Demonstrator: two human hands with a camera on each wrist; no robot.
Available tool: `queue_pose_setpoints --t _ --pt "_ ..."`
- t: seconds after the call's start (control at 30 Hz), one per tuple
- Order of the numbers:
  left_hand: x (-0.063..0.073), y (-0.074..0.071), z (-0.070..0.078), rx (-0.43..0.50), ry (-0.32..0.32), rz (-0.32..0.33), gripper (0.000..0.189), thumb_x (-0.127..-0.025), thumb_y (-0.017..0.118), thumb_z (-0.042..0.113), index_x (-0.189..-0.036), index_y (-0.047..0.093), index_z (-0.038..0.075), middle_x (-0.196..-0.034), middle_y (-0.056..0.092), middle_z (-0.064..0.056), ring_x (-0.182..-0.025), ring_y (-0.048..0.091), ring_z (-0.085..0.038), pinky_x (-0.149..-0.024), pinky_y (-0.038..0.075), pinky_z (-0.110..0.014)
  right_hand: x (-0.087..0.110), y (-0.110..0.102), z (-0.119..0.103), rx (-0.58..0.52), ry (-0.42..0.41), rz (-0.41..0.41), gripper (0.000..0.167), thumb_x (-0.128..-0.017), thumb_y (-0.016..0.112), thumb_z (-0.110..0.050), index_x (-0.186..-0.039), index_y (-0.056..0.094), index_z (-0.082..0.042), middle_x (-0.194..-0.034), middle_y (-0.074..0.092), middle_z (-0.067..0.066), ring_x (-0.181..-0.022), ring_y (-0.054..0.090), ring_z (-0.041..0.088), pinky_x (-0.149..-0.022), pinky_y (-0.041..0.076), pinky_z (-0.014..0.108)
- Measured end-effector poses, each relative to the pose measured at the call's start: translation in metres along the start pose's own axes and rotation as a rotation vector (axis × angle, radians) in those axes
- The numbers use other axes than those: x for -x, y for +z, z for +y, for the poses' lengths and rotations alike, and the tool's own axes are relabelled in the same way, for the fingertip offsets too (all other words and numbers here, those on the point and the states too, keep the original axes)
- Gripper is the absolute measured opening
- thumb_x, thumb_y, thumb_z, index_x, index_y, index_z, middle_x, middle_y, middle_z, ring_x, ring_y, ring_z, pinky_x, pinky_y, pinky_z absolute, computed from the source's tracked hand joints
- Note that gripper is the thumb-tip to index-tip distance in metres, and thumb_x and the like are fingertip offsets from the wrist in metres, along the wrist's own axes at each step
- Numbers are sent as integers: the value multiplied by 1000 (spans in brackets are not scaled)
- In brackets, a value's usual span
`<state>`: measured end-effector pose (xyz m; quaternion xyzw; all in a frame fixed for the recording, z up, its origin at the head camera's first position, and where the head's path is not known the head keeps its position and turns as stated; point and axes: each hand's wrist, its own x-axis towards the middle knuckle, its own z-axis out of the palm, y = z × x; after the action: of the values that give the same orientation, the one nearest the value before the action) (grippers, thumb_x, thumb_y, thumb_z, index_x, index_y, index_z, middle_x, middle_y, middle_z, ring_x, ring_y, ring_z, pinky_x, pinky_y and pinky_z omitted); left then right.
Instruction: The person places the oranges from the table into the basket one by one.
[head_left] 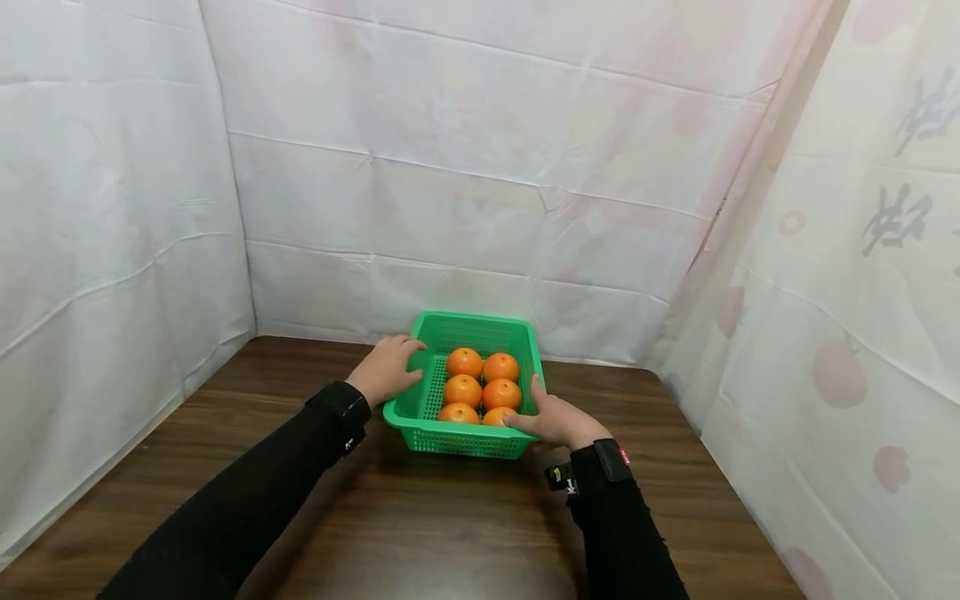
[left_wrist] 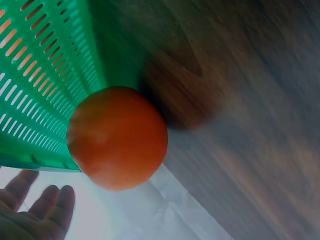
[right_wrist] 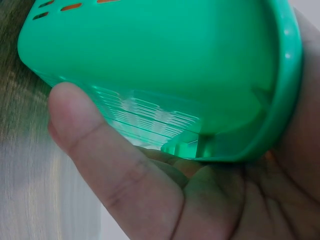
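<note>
A green plastic basket [head_left: 461,443] stands on the table with several oranges [head_left: 501,393] inside. My right hand [head_left: 566,421] holds its near right corner, the thumb over the rim. In the right wrist view, a finger [right_wrist: 125,165] extends along the basket's outside [right_wrist: 150,55]. At the left rim, my left hand [head_left: 386,371] has loosely bent, spread fingers and grips nothing that I can see. The left wrist view shows a single orange [left_wrist: 117,137] in front of the slotted basket wall [left_wrist: 55,95], apart from the left fingers [left_wrist: 55,210]; the head view does not show this orange.
Beneath everything is a dark brown wooden table [head_left: 450,517]. White cloth [head_left: 465,167] hangs close behind the basket, with more cloth on the left [head_left: 112,208] and a printed cloth [head_left: 825,333] on the right.
</note>
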<state>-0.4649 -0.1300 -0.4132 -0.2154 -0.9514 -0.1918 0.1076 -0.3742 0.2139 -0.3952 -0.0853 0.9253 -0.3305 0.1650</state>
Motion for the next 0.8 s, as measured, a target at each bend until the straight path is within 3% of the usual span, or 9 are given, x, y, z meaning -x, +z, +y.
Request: queue_pose_setpoints --t 0.17,0.33,0.47,0.67,0.8 --pt "3 5 -1 58 -56 21 54 -105 68 31 -154 54 13 -162 47 -21 -153 37 -49 -123 36 -64 -3 -1 4 6 12 -7 116 -97 66 -68 -172 -9 -20 -167 41 25 -94 78 26 -108 51 55" --pt "1 12 -4 50 -76 59 61 -104 67 34 -158 50 10 -162 45 -22 -153 35 -49 -126 28 -67 -4 -1 6 12 27 -5 115 -98 66 -66 -172 -8 -20 -168 39 25 -91 77 23 -106 53 53" --pt "4 15 -6 51 -115 119 64 -103 67 38 -158 49 9 -162 44 -22 -150 35 -51 -120 35 -70 -3 0 4 3 31 -1 112 -99 67 -63 -173 -7 -22 -167 40 26 -92 77 26 -99 56 49" --pt "20 6 -8 81 -198 199 58 -111 56 36 -159 47 5 -162 43 -27 -147 37 -56 -112 42 -72 -2 4 0 -5 4 1 112 -98 67 -64 -173 -5 -22 -172 31 26 -89 77 25 -102 55 50" --pt "25 -7 -11 94 -210 233 49 -115 47 27 -157 48 4 -159 44 -30 -144 38 -58 -112 41 -73 -1 1 -1 3 14 11 112 -98 67 -65 -173 -5 -22 -173 30 24 -90 77 25 -105 53 52"
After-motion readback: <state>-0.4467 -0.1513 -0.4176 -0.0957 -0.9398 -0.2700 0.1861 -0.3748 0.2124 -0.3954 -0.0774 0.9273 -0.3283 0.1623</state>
